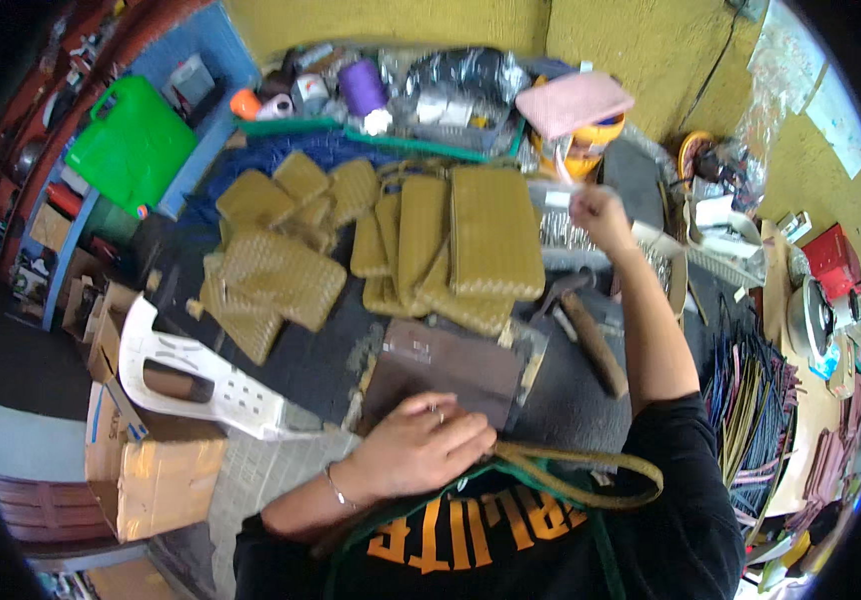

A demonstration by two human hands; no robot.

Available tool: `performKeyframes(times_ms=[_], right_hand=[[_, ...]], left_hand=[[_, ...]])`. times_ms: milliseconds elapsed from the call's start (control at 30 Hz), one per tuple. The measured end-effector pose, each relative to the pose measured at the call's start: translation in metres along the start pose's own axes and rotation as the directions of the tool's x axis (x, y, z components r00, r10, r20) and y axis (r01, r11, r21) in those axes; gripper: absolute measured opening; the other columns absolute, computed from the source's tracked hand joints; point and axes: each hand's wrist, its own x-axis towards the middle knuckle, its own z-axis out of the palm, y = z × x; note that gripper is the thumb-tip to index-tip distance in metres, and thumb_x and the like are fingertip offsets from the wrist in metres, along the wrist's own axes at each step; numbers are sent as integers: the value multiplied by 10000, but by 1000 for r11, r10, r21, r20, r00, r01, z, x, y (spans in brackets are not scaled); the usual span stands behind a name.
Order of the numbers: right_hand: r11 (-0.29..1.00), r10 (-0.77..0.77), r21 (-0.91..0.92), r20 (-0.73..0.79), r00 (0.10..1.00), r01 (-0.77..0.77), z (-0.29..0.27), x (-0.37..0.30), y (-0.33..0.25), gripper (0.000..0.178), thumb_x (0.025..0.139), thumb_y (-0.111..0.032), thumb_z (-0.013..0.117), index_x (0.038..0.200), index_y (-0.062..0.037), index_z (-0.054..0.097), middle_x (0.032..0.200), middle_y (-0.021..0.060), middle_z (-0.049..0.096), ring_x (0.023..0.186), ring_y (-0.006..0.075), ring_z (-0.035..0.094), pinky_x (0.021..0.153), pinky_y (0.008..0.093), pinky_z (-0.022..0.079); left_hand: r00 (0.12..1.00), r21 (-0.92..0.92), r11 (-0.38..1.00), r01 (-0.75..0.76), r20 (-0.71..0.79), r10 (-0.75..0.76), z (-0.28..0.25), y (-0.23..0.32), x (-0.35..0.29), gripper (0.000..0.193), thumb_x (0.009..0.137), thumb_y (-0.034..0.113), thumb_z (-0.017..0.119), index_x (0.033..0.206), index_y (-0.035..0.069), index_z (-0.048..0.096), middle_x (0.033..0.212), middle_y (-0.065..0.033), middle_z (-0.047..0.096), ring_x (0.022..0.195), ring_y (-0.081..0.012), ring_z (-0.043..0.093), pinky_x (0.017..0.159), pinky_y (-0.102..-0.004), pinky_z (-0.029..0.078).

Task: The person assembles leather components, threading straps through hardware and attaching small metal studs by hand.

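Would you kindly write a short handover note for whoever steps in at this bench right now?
Left hand: fingers closed, pressing down the end of an olive woven strap at the near edge of a brown board.
Right hand: raised over the bench, grip pinched on something thin and pale; too blurred to identify.
Olive woven panels lie stacked and spread across the dark mat. A hammer rests right of the board.
Done: many panels woven. Left: the strap remains loose, unattached.

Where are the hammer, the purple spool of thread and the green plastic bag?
hammer (591, 338), head view, middle of its wooden handle
purple spool of thread (363, 87), head view, its wound side
green plastic bag (134, 147), head view, centre of its flat face
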Motion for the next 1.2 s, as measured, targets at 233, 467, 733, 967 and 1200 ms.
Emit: performKeyframes(times_ms=[233,467,733,967,1200], right_hand=[[506,-120,834,321,940,-220,15,-174,-142,78,795,-32,540,860,9,548,750,62,580,663,101,556,625,221,470],[110,-55,950,298,953,-291,37,-244,-160,110,758,20,565,868,22,560,754,77,587,678,116,572,625,210,479],[463,-8,830,356,935,-312,36,-265,-181,102,736,10,605,836,5,583,757,45,590,698,81,552,639,194,448],[417,73,878,223,972,-233,46,-281,-191,86,729,33,606,801,7,567,809,53,573,748,85,554,658,192,447],[391,72,897,191,979,-204,51,-289,-186,88,738,30,595,795,7,533,805,48,564,721,71,542,642,186,444]], left_hand=[[997,66,995,-70,17,69,-7,-1,7,160,694,145,562,836,84,602,856,-7,550,750,-118,533,809,-305,383],[978,19,978,-208,24,207,-1,6,1,164,676,133,563,827,80,600,833,0,543,770,-114,538,788,-294,379],[960,-93,960,-266,65,272,-3,9,-7,151,666,125,593,806,76,619,820,-6,551,777,-125,541,797,-329,374],[949,-92,944,-316,-13,316,1,4,-11,165,667,140,594,813,70,621,801,-4,559,757,-125,553,815,-343,344],[930,-75,928,-366,-54,363,3,4,-10,115,695,155,584,765,66,606,780,9,561,732,-116,527,788,-354,371]])
